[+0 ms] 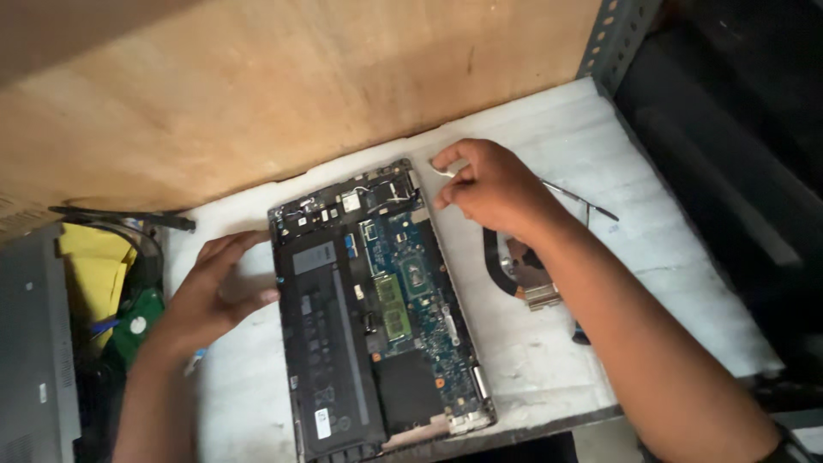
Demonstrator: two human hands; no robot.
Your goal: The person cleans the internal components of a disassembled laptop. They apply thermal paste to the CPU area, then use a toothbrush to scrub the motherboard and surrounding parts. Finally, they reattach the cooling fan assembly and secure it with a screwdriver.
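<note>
Opened laptop [377, 309]: lies bottom-up, cover off, on the white foam sheet [549, 343], roughly in the middle of the view and turned slightly askew.
Battery [330, 343]: long black pack filling the laptop's left half.
Circuit board [411, 283]: blue-green board down the right half, with a bare chip and two green memory modules.
Left hand [210, 287]: released, fingers spread and lying flat on the foam, fingertips touching the laptop's left edge near its upper corner; it grasps nothing.
Right hand [489, 184]: at the laptop's upper right corner, fingers curled, thumb and forefinger pinched on a small pale part [444, 170]; what that part is cannot be told.
Heat sink with fan [523, 270]: copper-coloured piece with a black curved pipe, on the foam just right of the laptop, partly hidden under the right forearm.
Thin black tool [583, 199]: lies on the foam beyond the right wrist.
Table [549, 424]: carries the foam sheet; a dark front edge shows.
Wooden board [283, 77]: stands behind the table.
Left side: yellow cloth [90, 274] and black cables [120, 219] beside a grey case [34, 343].
</note>
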